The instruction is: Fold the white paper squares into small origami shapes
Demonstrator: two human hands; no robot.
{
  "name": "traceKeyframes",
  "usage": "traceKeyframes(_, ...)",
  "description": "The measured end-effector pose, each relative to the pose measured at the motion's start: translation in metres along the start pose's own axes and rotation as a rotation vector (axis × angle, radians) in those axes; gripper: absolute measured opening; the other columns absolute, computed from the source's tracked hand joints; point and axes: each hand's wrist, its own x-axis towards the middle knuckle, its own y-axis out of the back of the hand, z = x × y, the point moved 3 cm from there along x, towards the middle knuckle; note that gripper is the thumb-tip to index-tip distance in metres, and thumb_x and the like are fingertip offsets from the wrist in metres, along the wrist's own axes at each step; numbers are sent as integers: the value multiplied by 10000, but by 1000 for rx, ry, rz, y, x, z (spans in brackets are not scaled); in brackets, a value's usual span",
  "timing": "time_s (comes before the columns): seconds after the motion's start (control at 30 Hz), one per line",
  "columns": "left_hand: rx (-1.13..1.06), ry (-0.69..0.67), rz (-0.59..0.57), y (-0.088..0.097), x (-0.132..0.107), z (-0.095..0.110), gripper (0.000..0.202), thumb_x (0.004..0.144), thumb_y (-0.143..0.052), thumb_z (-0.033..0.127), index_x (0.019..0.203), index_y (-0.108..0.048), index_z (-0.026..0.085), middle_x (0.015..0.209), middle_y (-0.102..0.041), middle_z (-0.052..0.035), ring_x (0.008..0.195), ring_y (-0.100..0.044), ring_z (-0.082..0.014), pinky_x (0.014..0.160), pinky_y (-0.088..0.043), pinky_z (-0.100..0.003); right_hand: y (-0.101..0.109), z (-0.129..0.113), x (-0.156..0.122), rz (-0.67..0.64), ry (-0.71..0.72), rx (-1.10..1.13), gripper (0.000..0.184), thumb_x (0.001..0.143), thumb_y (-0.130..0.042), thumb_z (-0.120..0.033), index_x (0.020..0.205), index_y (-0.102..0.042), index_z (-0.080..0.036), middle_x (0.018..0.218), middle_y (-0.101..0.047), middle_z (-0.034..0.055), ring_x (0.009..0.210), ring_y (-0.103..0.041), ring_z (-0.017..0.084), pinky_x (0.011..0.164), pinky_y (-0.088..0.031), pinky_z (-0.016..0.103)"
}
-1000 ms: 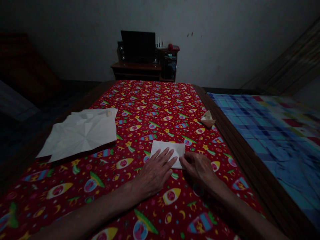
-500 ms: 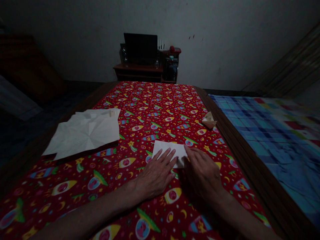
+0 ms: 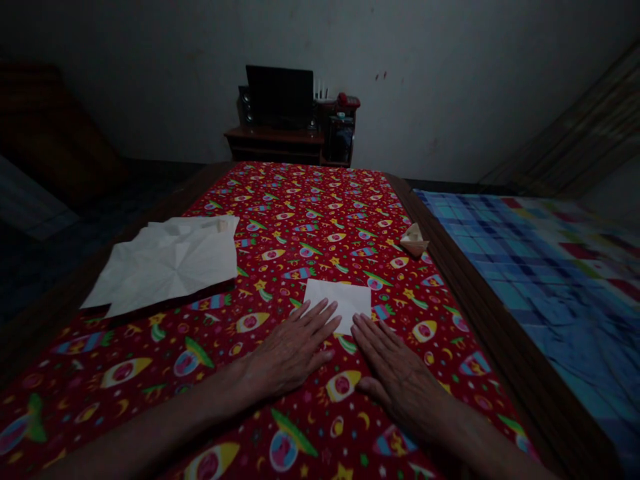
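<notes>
Bed top, dim room, seen from the near end.

1. Small white paper [image 3: 340, 299]: folded, roughly square, lying flat on the red rocket-print cloth [image 3: 310, 200], about mid-width, just beyond both hands.
2. Left hand [image 3: 290, 350]: palm down, fingers straight and slightly spread, gripping nothing; its tips rest on the paper's near edge.
3. Right hand [image 3: 395, 373]: likewise flat and slack, holding nothing; its tips reach the paper's near right corner, though in this light contact is hard to confirm.
4. Large creased white sheet [image 3: 167, 263]: spread open at the cloth's left side, well apart from the hands.
5. Small folded paper figure [image 3: 414, 240]: upright near the cloth's right edge, beyond the square.
6. Blue checked cover [image 3: 540, 267]: alongside, right.
7. Dark screen [image 3: 280, 97] on a low cabinet [image 3: 273, 143], far wall.
</notes>
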Motion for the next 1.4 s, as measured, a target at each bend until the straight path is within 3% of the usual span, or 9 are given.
traceKeyframes(0.27,80,64,-61,8,-37,-18,490,984,-262,381,1449,-174,252,1514,-213,4,1399,-176,-178,1142,-85,-419,-1,2,-5,55,-1,-85,575,921,-426,-363,1400,-322,-63,1434,-362,154,1347,-296,249,1042,-391,463)
traceKeyframes(0.4,111,100,-20,13,-48,-23,469,980,-277,391,1432,-240,271,1481,-306,17,1385,-221,-180,1133,-126,-407,2,4,-6,83,-8,-108,509,922,-422,-337,1349,-407,-60,1385,-432,164,1298,-387,255,1015,-417,470)
traceKeyframes(0.57,96,91,73,14,-31,-8,421,972,-318,345,1365,-388,213,1420,-420,-23,1370,-263,-201,1139,-130,-437,3,-6,7,110,-13,-108,496,920,-430,-344,1312,-454,-42,1352,-473,172,1271,-422,279,1042,-365,518)
traceKeyframes(0.73,7,-1,96,5,-6,11,468,966,-334,356,1384,-341,147,1455,-357,-72,1368,-274,-196,1128,-214,-411,-2,-17,22,105,10,-22,512,923,-433,-368,1335,-430,-64,1389,-440,129,1302,-379,258,1078,-332,479)
traceKeyframes(1.03,28,73,107,10,-22,-12,393,952,-385,261,1338,-420,196,1419,-417,-50,1318,-372,-214,1109,-257,-465,1,2,18,236,-16,-131,304,901,-442,-177,1157,-577,-85,1193,-615,145,1129,-550,236,1013,-398,424)
traceKeyframes(1.13,5,99,162,13,-19,-14,343,948,-386,243,1266,-505,193,1348,-507,-48,1289,-413,-214,1110,-268,-472,1,-7,35,152,29,-248,284,842,-470,-87,1097,-592,-67,1084,-643,166,1043,-577,254,974,-414,403)
traceKeyframes(1.23,-12,117,220,16,-17,-17,343,941,-386,209,1256,-512,163,1320,-533,-63,1280,-422,-201,1100,-315,-447,-2,-16,53,47,-25,-333,322,797,-468,-32,1093,-582,-84,984,-653,159,934,-595,262,903,-434,401)
traceKeyframes(1.4,-59,143,339,21,-25,-28,397,913,-403,135,1305,-461,155,1378,-467,-81,1323,-358,-189,1095,-353,-408,3,-15,67,55,-161,-274,197,800,-475,-64,900,-612,-164,802,-668,93,734,-606,218,680,-444,332)
